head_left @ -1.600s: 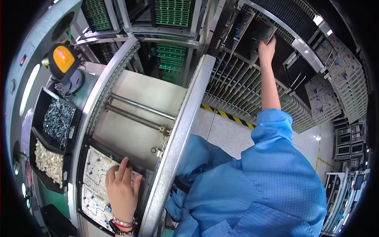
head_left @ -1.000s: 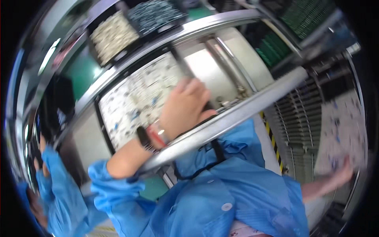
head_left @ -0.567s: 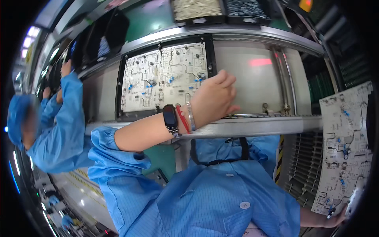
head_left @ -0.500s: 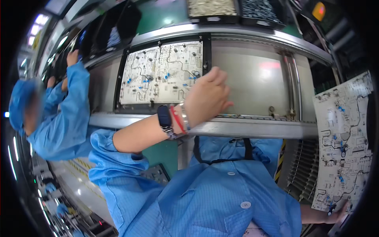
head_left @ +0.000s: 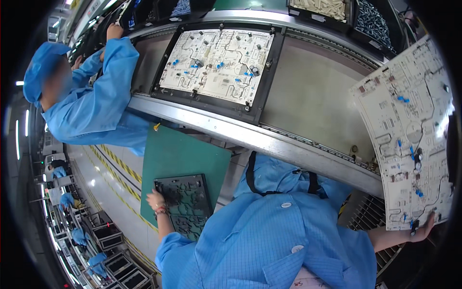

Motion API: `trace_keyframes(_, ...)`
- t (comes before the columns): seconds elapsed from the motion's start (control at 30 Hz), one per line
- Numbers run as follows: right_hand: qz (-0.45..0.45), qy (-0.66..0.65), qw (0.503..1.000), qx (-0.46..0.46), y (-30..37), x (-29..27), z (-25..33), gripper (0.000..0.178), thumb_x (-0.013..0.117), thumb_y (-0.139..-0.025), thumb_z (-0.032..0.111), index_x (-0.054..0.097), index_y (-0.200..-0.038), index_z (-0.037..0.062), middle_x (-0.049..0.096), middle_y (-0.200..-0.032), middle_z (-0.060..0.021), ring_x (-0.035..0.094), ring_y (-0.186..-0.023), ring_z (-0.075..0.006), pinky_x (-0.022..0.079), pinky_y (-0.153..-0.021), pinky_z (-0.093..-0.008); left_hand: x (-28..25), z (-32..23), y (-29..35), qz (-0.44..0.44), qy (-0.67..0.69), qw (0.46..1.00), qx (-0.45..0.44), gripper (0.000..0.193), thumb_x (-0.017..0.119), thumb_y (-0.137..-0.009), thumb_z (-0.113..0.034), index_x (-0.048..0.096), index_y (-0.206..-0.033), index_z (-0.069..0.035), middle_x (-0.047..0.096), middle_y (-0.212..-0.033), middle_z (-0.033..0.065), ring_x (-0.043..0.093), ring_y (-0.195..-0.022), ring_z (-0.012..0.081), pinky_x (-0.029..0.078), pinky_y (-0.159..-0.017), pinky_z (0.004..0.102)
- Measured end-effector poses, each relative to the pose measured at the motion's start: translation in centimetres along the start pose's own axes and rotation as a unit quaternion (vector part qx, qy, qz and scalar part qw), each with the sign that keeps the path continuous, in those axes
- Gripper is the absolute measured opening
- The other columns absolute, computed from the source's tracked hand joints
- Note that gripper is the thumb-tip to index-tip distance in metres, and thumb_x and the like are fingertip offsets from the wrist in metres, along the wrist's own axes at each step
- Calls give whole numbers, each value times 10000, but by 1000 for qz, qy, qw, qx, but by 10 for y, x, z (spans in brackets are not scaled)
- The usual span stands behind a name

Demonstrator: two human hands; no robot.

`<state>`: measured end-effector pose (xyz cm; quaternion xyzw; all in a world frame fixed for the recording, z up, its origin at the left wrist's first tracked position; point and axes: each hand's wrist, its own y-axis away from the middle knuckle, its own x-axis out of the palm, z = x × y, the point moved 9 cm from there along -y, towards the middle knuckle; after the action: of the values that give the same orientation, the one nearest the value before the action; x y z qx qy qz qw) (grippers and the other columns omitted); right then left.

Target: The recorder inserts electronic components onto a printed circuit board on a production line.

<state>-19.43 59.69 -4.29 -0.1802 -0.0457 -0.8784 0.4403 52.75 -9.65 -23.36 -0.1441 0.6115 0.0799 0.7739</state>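
My right hand (head_left: 423, 228), at the far right, grips the lower edge of a large white circuit board (head_left: 392, 123) with blue and black parts on it. The board is held up on end, its component side showing. My left hand (head_left: 155, 199) is at the left edge of a black molded fixture tray (head_left: 185, 204), its fingers closed on the rim. That tray, full of cut-out recesses, lies on a green board (head_left: 185, 149). A second white circuit board (head_left: 211, 65) sits flat in a black frame (head_left: 267, 86) on the conveyor line.
A metal conveyor rail (head_left: 231, 132) runs across in front of me. Behind the line stand black bins of beige parts (head_left: 320, 9) and bluish metal parts (head_left: 373, 26). On the left a co-worker in blue (head_left: 96, 101) reaches toward the line. A slatted rack (head_left: 375, 216) stands at right.
My left hand has moved from over the framed circuit board down left to the black tray. My right hand still holds its board, which now appears nearer the line. The view has turned.
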Motion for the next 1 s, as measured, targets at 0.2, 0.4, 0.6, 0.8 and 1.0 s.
trace_keyframes(0.2, 28, -56, 998, 19, -19, 5, -8, 448, 495, -810, 146, 480, -1169, -121, 466, -1257, -214, 446, -1167, -285, 332, -995, -418, -5, 7, 69, -78, 56, 992, 82, 288, 489, -893, -256, 560, -943, 18, 574, -941, 244, 573, -825, 415, 472, -705, 483)
trace_keyframes(0.4, 123, -129, 983, 50, -21, 31, -37, 460, 483, -803, 173, 490, -1177, -94, 448, -1270, -222, 446, -1167, -298, 343, -995, -416, -69, -7, 72, -154, 40, 986, 57, 224, 521, -875, -216, 520, -892, 7, 558, -893, 189, 545, -822, 375, 441, -711, 448)
trace_keyframes(0.6, 136, 2, 989, -66, -32, 27, -48, 427, 548, -782, 135, 513, -1146, -84, 470, -1232, -233, 502, -1101, -307, 420, -940, -428, -279, -140, 187, -275, 159, 896, 311, 183, 500, -874, -102, 505, -1027, -2, 546, -955, 189, 536, -841, 378, 432, -700, 423)
trace_keyframes(0.8, 65, -37, 997, 15, -32, 12, -44, 416, 535, -791, 131, 513, -1143, -89, 491, -1217, -213, 489, -1109, -312, 404, -944, -418, -344, -176, 256, -360, 199, 736, 537, 275, 548, -812, -105, 498, -1041, 39, 549, -1013, 223, 548, -851, 399, 456, -721, 415)
trace_keyframes(1.0, 17, -77, 996, 44, -70, -76, -69, 442, 555, -772, 129, 515, -1150, -98, 512, -1203, -191, 495, -1098, -297, 367, -968, -403, -424, -244, 323, -404, 268, 488, 726, 335, 521, -864, -193, 501, -1067, 74, 547, -1018, 243, 549, -897, 370, 458, -756, 456)
